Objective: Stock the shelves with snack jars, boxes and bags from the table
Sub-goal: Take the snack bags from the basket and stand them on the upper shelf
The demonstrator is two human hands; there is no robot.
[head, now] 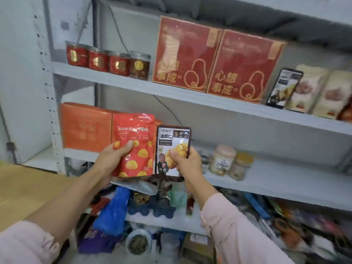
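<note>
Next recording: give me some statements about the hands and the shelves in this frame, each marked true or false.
1. The left hand holds a red bag. True.
2. The right hand is empty. False: it grips a black-and-white bag.
3. Two red boxes stand on the upper shelf. True.
4. The jars on that shelf stand to the right of the boxes. False: they stand to the left of them.
</note>
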